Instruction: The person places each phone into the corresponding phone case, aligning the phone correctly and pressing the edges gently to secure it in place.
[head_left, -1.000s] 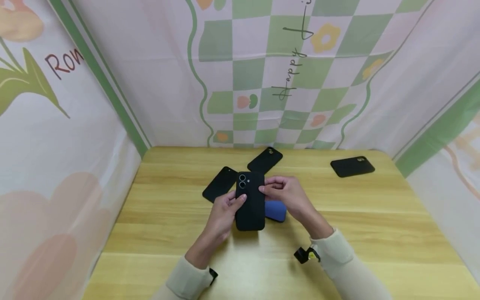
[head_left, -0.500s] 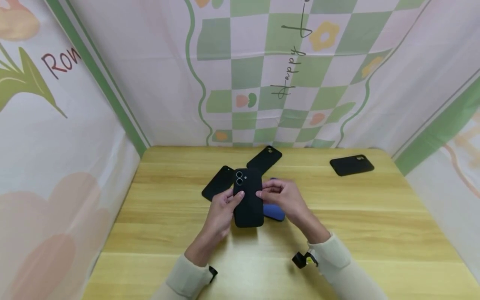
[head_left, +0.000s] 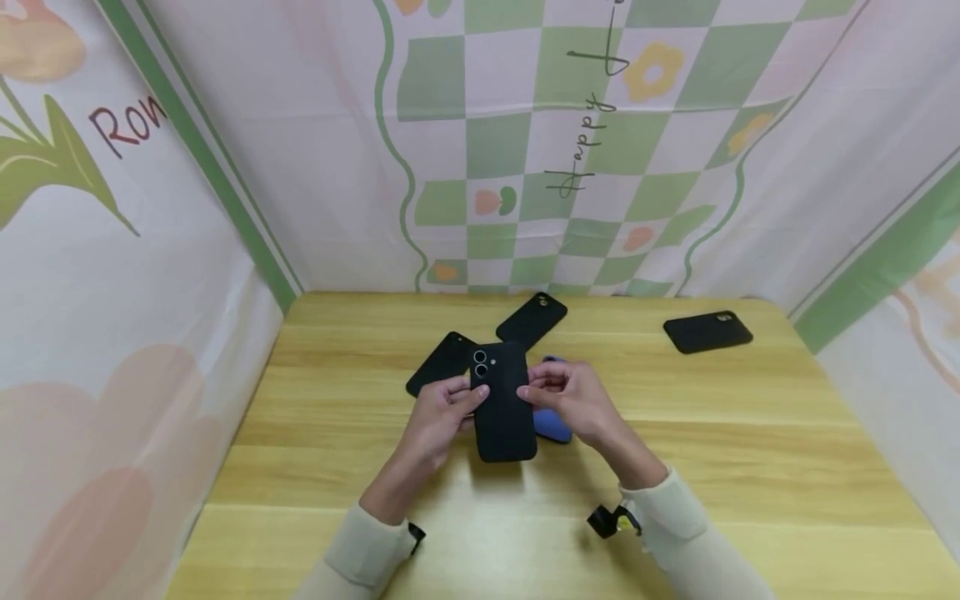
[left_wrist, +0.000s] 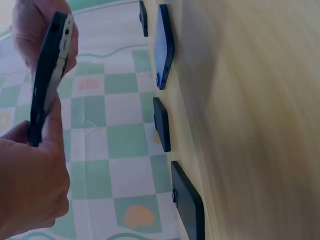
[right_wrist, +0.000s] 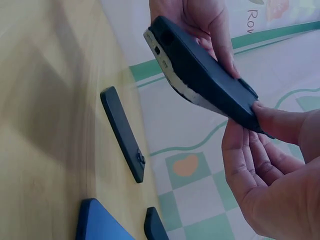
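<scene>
In the head view, both hands hold up a phone in a black case above the table, its back with two ringed camera openings facing up. My left hand grips its left long edge, thumb on the back. On the opposite edge, my right hand pinches the case between thumb and fingers. The right wrist view shows a pale phone edge sticking out from under the black case at one end. Beneath the hands lies a blue phone case, partly hidden.
Black phone cases lie on the wooden table: one at left, one at the back and one at far right. Whether they contain phones I cannot tell. A patterned cloth hangs behind the table.
The held phone has turned slightly, its lower end shifting right. My left hand has moved a little left. Both hands keep their grip, and more of the blue case's top shows.
</scene>
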